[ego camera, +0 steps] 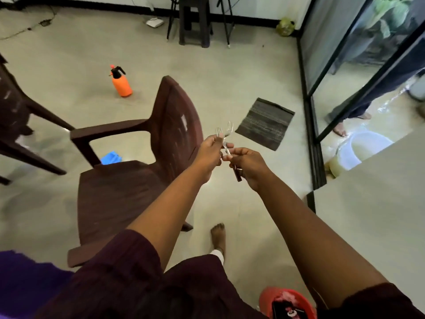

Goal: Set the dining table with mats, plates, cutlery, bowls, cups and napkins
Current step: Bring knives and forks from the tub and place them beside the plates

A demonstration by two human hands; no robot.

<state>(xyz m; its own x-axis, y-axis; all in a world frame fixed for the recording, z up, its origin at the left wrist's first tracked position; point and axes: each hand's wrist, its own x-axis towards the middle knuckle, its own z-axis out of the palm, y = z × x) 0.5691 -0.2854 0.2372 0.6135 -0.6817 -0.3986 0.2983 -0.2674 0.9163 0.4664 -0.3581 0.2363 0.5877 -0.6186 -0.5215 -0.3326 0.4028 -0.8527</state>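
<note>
1. Chair of dark brown moulded plastic (13,125) at the far left edge, only partly in frame, legs on the pale floor.
2. Spray bottle of orange plastic with a black pump top (121,81) upright on the floor, well apart from everything else.
3. Second dark brown plastic armchair (128,187) in the middle left, backrest toward the hands, seat facing the camera; small blue plastic object (111,157) on the floor just behind its armrest.
4. Left hand (210,151) raised over the chair's backrest, fingers curled round the stem of a shiny metal fork (219,132), tines up and poking out above the knuckles.
5. Second shiny metal fork (228,131) just beside the first, tines up, stems crossing between the two hands.
6. Right hand (249,165) touching the left at the fingertips, fingers closed round the second fork's stem and round a dark brown-handled piece of cutlery (238,174) sticking out below the palm; kind of piece not clear.
7. Bare foot (218,236) on the floor below the hands.
8. Dark grey striped woven mat (265,124) flat on the floor right of the forks, near the black-framed glass sliding door (309,116).
9. Red plastic tub (287,302) at the bottom edge.
10. White plastic bucket (363,148) beyond the glass, beside another person's bare feet (340,131).
11. Pale grey tabletop corner (379,215) at the right edge.
</note>
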